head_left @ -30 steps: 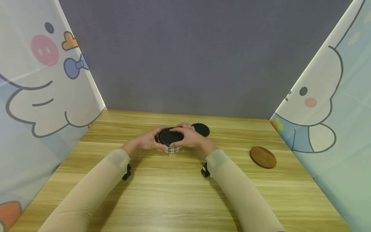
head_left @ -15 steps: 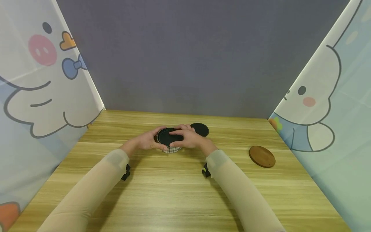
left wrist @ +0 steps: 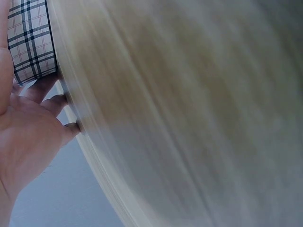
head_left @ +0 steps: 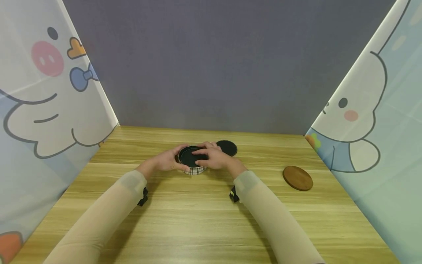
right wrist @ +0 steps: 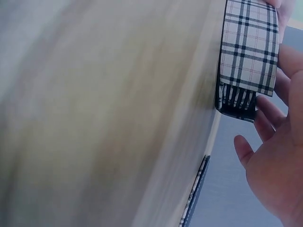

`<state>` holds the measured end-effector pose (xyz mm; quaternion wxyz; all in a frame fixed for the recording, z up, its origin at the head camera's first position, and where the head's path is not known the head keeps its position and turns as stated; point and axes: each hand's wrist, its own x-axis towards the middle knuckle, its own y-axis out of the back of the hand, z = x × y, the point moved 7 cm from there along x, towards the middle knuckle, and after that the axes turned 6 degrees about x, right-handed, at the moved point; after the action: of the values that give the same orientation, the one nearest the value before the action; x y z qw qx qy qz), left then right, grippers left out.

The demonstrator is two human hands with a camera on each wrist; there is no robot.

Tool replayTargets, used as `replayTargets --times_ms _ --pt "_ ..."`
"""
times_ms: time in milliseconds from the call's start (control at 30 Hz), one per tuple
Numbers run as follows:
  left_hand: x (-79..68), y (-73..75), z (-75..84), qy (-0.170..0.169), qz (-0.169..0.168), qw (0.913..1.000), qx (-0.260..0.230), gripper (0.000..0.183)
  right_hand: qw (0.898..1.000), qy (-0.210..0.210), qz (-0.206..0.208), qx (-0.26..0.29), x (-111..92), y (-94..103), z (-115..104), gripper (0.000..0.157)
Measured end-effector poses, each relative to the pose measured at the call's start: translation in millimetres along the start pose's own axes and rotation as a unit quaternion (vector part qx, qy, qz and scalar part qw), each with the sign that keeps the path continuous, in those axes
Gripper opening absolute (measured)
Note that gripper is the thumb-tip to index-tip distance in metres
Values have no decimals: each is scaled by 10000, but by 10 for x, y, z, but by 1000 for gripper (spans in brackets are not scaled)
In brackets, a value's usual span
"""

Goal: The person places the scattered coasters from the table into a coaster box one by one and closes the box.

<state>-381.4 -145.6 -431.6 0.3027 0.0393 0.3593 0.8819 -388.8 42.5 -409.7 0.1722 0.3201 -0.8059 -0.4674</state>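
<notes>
A round coaster holder with a black-and-white plaid side (head_left: 196, 170) stands on the wood-grain table, a black round coaster (head_left: 189, 157) lying in its top, inside the rim. My left hand (head_left: 167, 160) grips the holder's left side, thumb at the front and fingers round the back. From the right, my right hand (head_left: 215, 158) curves round the holder, its thumb and index finger over the black coaster. In the right wrist view, the holder's plaid wall (right wrist: 248, 47) has an opening showing a stack of thin edges (right wrist: 236, 98); right fingers (right wrist: 270, 113) lie beside it.
Behind my right hand, another black round coaster (head_left: 228, 147) lies flat on the table. A brown wooden disc (head_left: 298, 178) lies at the right. A grey panel (head_left: 211, 66) rises at the back, with cartoon-printed cloth (head_left: 395, 110) along both sides.
The black coaster, which stood a little above the holder's rim, has sunk down inside it. My right thumb has shifted slightly inward over the coaster; my left hand keeps its grip.
</notes>
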Motion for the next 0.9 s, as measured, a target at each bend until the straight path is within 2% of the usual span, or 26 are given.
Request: replayTargets --times_ms 133,233,367,467,633,900 --pt "0 -12 -18 77 29 10000 26 116 9998 50 58 163 -30 -1 20 50" --pt "-6 -21 -24 101 53 9999 77 116 9981 29 231 563 -65 16 76 46" --pt "-16 -31 -23 100 86 9999 4 116 9910 -186 433 1250 -135 60 208 44" --pt "-19 -33 -25 99 132 9998 -85 115 9875 -312 507 1460 -196 112 323 45" --pt "-8 -21 -36 86 193 9998 -38 116 9868 -307 690 1433 -305 268 517 45" --pt "-11 26 -10 63 222 9997 61 117 9838 -647 926 1392 -485 483 840 46"
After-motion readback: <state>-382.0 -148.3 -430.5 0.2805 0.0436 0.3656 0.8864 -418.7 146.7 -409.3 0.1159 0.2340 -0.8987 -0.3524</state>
